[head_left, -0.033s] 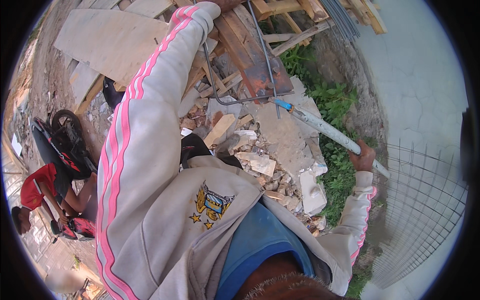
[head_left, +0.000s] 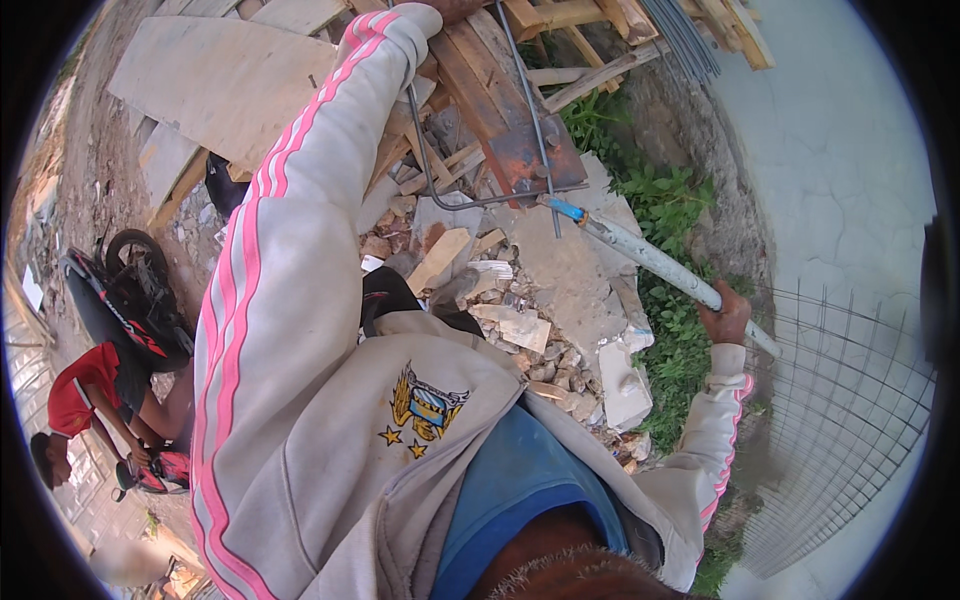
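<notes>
My right hand (head_left: 726, 312) is closed round a long pale grey metal pipe (head_left: 655, 262) with a blue end, which meets a bent steel bar (head_left: 450, 204) above the rubble. The bar lies over a rusty, dark-stained board (head_left: 530, 155). My left arm reaches up in its pink-striped sleeve; my left hand (head_left: 455, 10) is cut off by the top edge, near the board and bars, and its fingers and anything in them are hidden.
Broken concrete (head_left: 625, 385), plywood sheets (head_left: 200, 85), timber (head_left: 610, 70) and straight rods (head_left: 680, 40) lie around. Plants (head_left: 665, 210) edge a pale wall (head_left: 840, 150), where wire mesh (head_left: 840, 400) stands. A person in red (head_left: 85, 385) bends beside a fallen-looking motorcycle (head_left: 130, 300) at left.
The person in red at the left has shifted slightly, their head now lower in the picture. My hands and the pipe show no visible movement.
</notes>
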